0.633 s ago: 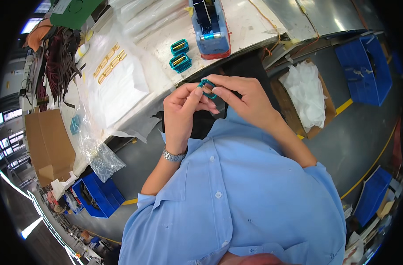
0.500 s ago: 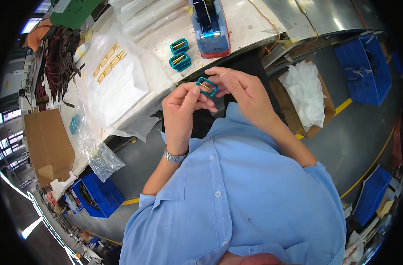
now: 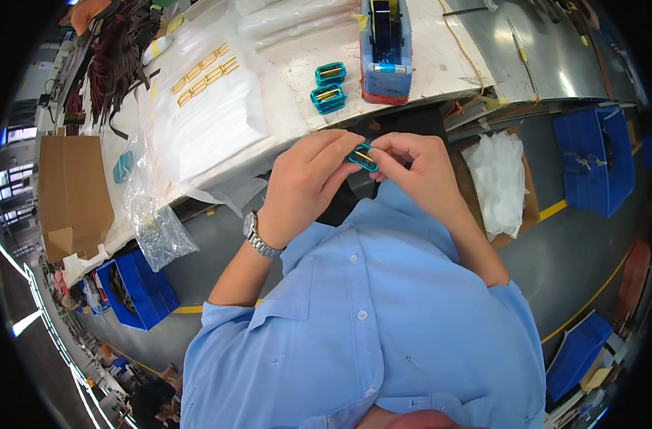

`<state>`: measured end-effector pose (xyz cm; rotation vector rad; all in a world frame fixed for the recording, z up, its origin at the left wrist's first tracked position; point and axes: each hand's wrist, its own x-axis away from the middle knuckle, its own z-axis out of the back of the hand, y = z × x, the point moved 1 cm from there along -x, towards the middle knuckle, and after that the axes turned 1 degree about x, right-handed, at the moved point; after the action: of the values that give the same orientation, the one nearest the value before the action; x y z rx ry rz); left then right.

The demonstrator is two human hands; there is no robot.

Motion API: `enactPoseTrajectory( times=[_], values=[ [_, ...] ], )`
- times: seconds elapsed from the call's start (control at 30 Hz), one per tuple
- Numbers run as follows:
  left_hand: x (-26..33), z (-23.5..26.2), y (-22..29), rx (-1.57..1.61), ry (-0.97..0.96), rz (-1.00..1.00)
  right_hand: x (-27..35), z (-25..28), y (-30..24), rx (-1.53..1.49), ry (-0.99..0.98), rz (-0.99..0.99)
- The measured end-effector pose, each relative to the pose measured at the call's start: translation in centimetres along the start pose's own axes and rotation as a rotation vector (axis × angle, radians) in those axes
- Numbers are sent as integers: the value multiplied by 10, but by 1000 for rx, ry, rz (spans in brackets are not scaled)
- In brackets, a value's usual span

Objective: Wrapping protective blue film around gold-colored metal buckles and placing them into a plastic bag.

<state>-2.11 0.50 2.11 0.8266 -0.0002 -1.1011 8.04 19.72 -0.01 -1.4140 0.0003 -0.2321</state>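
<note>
Between my two hands, just off the table's front edge, is a small rectangular buckle point(image 3: 363, 157) with a teal rim and a gold bar across it. My left hand point(image 3: 304, 175) pinches its left end, back of the hand turned up. Thumb and fingers of my right hand point(image 3: 420, 170) grip its other end. On the table beyond lie similar teal-rimmed buckles in two small groups, a far one point(image 3: 330, 73) and a nearer one point(image 3: 328, 99). Two rows of plain gold buckles point(image 3: 206, 74) rest on a white sheet point(image 3: 211, 132) to the left.
A blue tape dispenser point(image 3: 386, 75) stands at the table's edge, right of the teal buckles. Clear plastic bags point(image 3: 158, 232) hang over the left edge near a cardboard box point(image 3: 76, 196). Right of me, a carton holds white wrapping point(image 3: 499, 182), with a blue bin point(image 3: 594, 161) beyond.
My right hand has closed on the buckle from loosely beside it. My left hand has rolled over, back upward, and the buckle has tilted flatter. The whole view has shifted slightly.
</note>
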Motion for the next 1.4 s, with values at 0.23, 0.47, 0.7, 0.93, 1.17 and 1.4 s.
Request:
enactPoseTrajectory(
  times=[0.23, 0.47, 0.7, 0.93, 1.17, 1.4],
  values=[
    [-22, 22, -7, -59, -37, -119, -13, -4, -11, -198, 27, -12],
    [-33, 33, -19, -47, -81, -85, -29, -2, -12, -280, -1, 27],
    [-46, 27, -58, -197, 155, 35, -16, 27, -29, -171, 421, 210],
    [-42, 20, -61, -236, 109, 86, -55, 59, -19, -11, 502, 287],
    [-32, 16, -48, -205, 238, 90, -79, 52, -27, 5, 311, 57],
    [-30, 1, -56, -200, 154, 190, -83, 52, -23, -36, 318, 44]
  ],
)
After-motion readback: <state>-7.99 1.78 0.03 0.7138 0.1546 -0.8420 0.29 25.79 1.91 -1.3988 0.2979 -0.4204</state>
